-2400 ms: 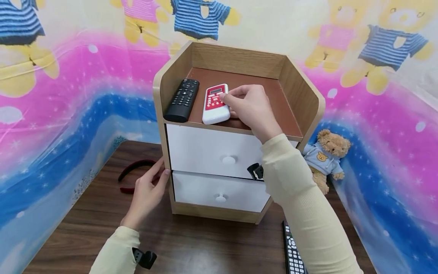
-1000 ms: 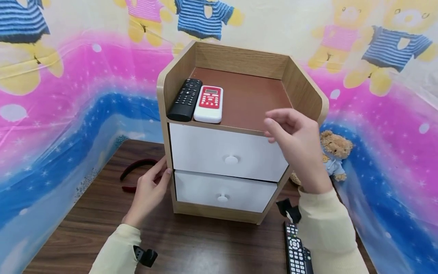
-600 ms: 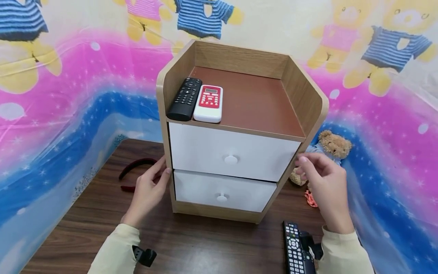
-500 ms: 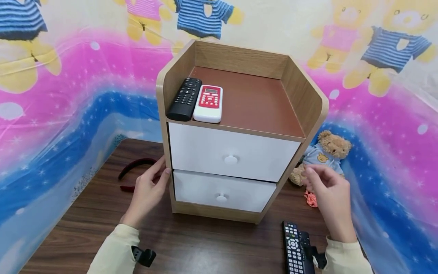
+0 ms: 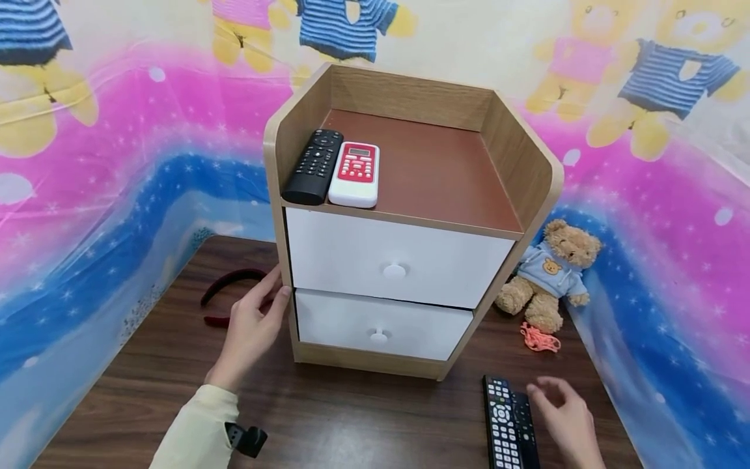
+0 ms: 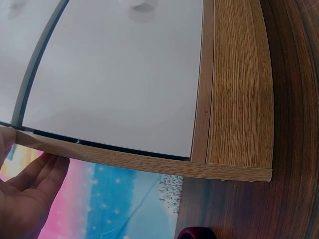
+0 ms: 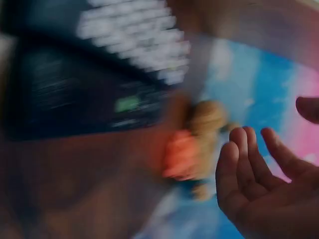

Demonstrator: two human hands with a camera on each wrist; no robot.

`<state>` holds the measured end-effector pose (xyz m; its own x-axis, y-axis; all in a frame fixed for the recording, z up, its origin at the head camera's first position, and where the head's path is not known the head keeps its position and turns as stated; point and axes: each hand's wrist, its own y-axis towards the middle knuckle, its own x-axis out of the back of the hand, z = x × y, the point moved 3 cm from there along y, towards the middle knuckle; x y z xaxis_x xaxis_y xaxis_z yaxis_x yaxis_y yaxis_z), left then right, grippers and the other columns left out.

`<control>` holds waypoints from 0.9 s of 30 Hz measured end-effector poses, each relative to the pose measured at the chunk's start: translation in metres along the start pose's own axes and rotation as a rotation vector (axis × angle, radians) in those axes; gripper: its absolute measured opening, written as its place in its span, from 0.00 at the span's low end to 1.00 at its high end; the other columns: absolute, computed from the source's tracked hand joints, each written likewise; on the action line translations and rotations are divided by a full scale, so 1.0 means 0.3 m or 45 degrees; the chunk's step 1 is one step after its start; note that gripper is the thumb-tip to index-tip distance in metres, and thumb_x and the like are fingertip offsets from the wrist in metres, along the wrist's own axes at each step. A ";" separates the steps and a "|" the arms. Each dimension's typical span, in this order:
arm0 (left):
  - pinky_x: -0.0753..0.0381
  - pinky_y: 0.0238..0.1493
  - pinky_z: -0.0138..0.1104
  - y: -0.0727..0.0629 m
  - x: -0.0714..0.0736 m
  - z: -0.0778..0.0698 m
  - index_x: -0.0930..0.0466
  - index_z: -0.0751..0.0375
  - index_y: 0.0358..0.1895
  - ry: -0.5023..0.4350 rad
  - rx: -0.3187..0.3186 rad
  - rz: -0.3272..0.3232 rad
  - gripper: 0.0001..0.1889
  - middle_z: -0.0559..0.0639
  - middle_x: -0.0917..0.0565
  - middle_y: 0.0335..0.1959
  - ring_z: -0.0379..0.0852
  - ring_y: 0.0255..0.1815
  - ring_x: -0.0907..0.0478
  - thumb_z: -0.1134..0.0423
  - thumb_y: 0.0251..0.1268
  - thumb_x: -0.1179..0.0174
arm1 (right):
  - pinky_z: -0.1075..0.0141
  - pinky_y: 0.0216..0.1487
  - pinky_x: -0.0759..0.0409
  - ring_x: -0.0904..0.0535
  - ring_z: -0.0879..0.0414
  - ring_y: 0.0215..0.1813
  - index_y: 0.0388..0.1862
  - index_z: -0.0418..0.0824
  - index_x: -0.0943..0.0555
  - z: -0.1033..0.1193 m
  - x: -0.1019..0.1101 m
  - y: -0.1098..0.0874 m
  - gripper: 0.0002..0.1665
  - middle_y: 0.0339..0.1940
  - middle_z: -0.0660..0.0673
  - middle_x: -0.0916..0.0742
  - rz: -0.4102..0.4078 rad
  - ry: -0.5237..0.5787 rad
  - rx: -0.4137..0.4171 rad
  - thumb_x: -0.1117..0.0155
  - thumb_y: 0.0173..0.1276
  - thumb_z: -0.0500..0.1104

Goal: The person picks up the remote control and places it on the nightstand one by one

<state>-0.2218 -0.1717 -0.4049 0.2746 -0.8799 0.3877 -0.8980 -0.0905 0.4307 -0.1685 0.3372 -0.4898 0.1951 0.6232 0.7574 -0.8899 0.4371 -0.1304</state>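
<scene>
My left hand (image 5: pixel 249 332) rests against the left side of a small wooden cabinet (image 5: pixel 363 371). In the left wrist view its thumb is at the front edge of the side panel and its fingers (image 6: pixel 50 172) touch the outer face. The cabinet's two white drawers (image 5: pixel 351 254) are closed. My right hand (image 5: pixel 565 417) hovers with loosely bent fingers and nothing in them. Left of it, a black remote control with white buttons (image 5: pixel 502 423) lies on the table beside a darker black remote (image 5: pixel 525 430); both blur in the right wrist view.
On the cabinet's brown top lie a black remote (image 5: pixel 316 169) and a white-and-red remote (image 5: pixel 354 176), side by side. A teddy bear (image 5: pixel 547 270) sits right of the cabinet, behind coral-coloured string (image 5: pixel 539 339). A dark red headband (image 5: pixel 231 280) lies to the left.
My right hand has set the white-and-red remote next to the black one on the cabinet top, let go, and moved down right to the table remotes. My left hand stays at the side panel.
</scene>
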 end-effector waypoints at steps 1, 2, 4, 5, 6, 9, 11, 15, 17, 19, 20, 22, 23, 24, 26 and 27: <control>0.29 0.43 0.14 -0.002 0.000 -0.001 0.34 0.61 0.74 0.001 -0.002 -0.002 0.25 0.64 0.21 0.61 0.53 0.54 0.20 0.60 0.78 0.48 | 0.55 0.40 0.22 0.21 0.42 0.49 0.62 0.34 0.26 -0.034 -0.017 0.003 0.39 0.51 0.32 0.17 0.026 -0.007 -0.033 0.39 0.68 0.65; 0.28 0.43 0.15 -0.004 0.001 -0.002 0.34 0.61 0.74 0.003 -0.005 -0.004 0.25 0.64 0.21 0.61 0.53 0.54 0.20 0.59 0.78 0.48 | 0.53 0.41 0.22 0.20 0.41 0.49 0.61 0.32 0.26 -0.067 -0.034 0.007 0.38 0.49 0.31 0.16 0.047 -0.015 -0.054 0.38 0.68 0.62; 0.28 0.42 0.15 -0.006 0.001 -0.003 0.35 0.61 0.74 0.007 -0.009 -0.006 0.25 0.64 0.21 0.62 0.53 0.53 0.19 0.59 0.78 0.49 | 0.50 0.43 0.22 0.20 0.40 0.48 0.60 0.29 0.27 -0.123 -0.062 0.011 0.36 0.47 0.30 0.16 0.075 -0.041 -0.093 0.36 0.68 0.57; 0.28 0.42 0.16 -0.006 0.002 -0.003 0.35 0.60 0.74 0.009 -0.010 -0.008 0.25 0.63 0.21 0.62 0.53 0.52 0.19 0.59 0.78 0.49 | 0.49 0.44 0.23 0.20 0.40 0.46 0.60 0.28 0.27 -0.148 -0.075 0.011 0.34 0.45 0.30 0.16 0.083 -0.044 -0.118 0.35 0.68 0.54; 0.27 0.41 0.16 -0.006 0.002 -0.003 0.35 0.60 0.74 0.010 -0.010 -0.010 0.25 0.63 0.21 0.62 0.53 0.52 0.19 0.59 0.78 0.49 | 0.49 0.44 0.23 0.20 0.41 0.46 0.60 0.27 0.27 -0.172 -0.086 0.012 0.34 0.45 0.30 0.16 0.100 -0.049 -0.137 0.34 0.67 0.52; 0.26 0.41 0.17 -0.006 0.001 -0.001 0.35 0.60 0.74 0.012 -0.001 -0.011 0.25 0.63 0.21 0.62 0.52 0.52 0.19 0.58 0.78 0.49 | 0.50 0.43 0.22 0.20 0.42 0.44 0.58 0.26 0.28 -0.230 -0.111 0.016 0.36 0.44 0.31 0.17 0.150 -0.056 -0.172 0.31 0.64 0.52; 0.27 0.41 0.17 -0.005 0.000 0.002 0.35 0.60 0.74 0.012 0.007 -0.009 0.25 0.63 0.21 0.62 0.52 0.52 0.19 0.58 0.79 0.49 | 0.52 0.42 0.22 0.20 0.44 0.42 0.58 0.25 0.28 -0.257 -0.121 0.018 0.37 0.43 0.31 0.17 0.179 -0.046 -0.175 0.30 0.63 0.51; 0.27 0.41 0.16 -0.005 -0.004 0.007 0.35 0.60 0.74 0.004 0.021 -0.006 0.26 0.63 0.22 0.63 0.52 0.54 0.20 0.57 0.79 0.49 | 0.54 0.40 0.22 0.20 0.48 0.39 0.57 0.24 0.28 -0.284 -0.130 0.015 0.38 0.40 0.33 0.17 0.204 -0.032 -0.169 0.29 0.61 0.51; 0.27 0.41 0.17 -0.006 -0.004 0.007 0.35 0.60 0.74 0.006 0.022 -0.010 0.26 0.63 0.21 0.62 0.52 0.54 0.20 0.57 0.79 0.49 | 0.53 0.39 0.22 0.19 0.49 0.36 0.57 0.23 0.28 -0.285 -0.133 0.010 0.38 0.38 0.35 0.16 0.197 -0.028 -0.171 0.28 0.60 0.51; 0.26 0.40 0.19 -0.006 -0.004 0.005 0.34 0.60 0.74 0.014 0.022 -0.015 0.25 0.62 0.21 0.63 0.51 0.52 0.20 0.57 0.78 0.49 | 0.52 0.40 0.23 0.19 0.50 0.35 0.55 0.24 0.27 -0.281 -0.134 0.004 0.36 0.35 0.37 0.15 0.171 -0.039 -0.175 0.28 0.60 0.50; 0.25 0.39 0.20 -0.007 -0.004 0.004 0.34 0.59 0.74 0.019 0.022 -0.017 0.25 0.62 0.21 0.63 0.50 0.51 0.20 0.57 0.78 0.49 | 0.51 0.40 0.23 0.18 0.50 0.34 0.55 0.24 0.26 -0.277 -0.134 0.001 0.36 0.34 0.38 0.14 0.157 -0.041 -0.181 0.28 0.59 0.50; 0.25 0.39 0.22 -0.008 -0.003 0.001 0.34 0.59 0.74 0.027 0.022 -0.022 0.25 0.61 0.21 0.63 0.49 0.50 0.20 0.58 0.78 0.49 | 0.49 0.42 0.24 0.18 0.49 0.34 0.54 0.24 0.26 -0.270 -0.135 -0.004 0.34 0.32 0.39 0.14 0.131 -0.047 -0.185 0.28 0.59 0.48; 0.25 0.38 0.22 -0.009 -0.003 0.000 0.34 0.59 0.74 0.029 0.023 -0.023 0.25 0.61 0.21 0.63 0.48 0.49 0.20 0.58 0.78 0.49 | 0.48 0.43 0.24 0.18 0.49 0.34 0.54 0.24 0.25 -0.266 -0.137 -0.006 0.33 0.31 0.39 0.13 0.111 -0.047 -0.194 0.28 0.59 0.47; 0.25 0.38 0.22 -0.010 -0.003 -0.001 0.34 0.59 0.74 0.028 0.025 -0.024 0.25 0.61 0.21 0.63 0.48 0.48 0.20 0.58 0.78 0.49 | 0.46 0.44 0.25 0.18 0.48 0.34 0.53 0.24 0.25 -0.262 -0.138 -0.008 0.32 0.31 0.39 0.13 0.098 -0.050 -0.196 0.28 0.59 0.46; 0.25 0.38 0.22 -0.011 -0.003 -0.004 0.34 0.59 0.74 0.024 0.025 -0.023 0.25 0.62 0.22 0.63 0.48 0.48 0.20 0.58 0.78 0.49 | 0.45 0.45 0.26 0.18 0.47 0.34 0.53 0.24 0.25 -0.256 -0.140 -0.011 0.31 0.30 0.39 0.13 0.076 -0.047 -0.206 0.27 0.59 0.45; 0.26 0.38 0.22 -0.011 -0.003 -0.006 0.34 0.59 0.73 0.019 0.026 -0.023 0.25 0.62 0.22 0.63 0.49 0.48 0.20 0.58 0.78 0.49 | 0.45 0.45 0.26 0.18 0.47 0.35 0.52 0.24 0.25 -0.255 -0.142 -0.012 0.31 0.30 0.39 0.14 0.069 -0.042 -0.211 0.27 0.59 0.44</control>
<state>-0.2185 -0.1697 -0.4053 0.2961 -0.8710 0.3920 -0.8994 -0.1160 0.4215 -0.1421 0.3586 -0.5704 0.1326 0.6282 0.7667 -0.8181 0.5060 -0.2732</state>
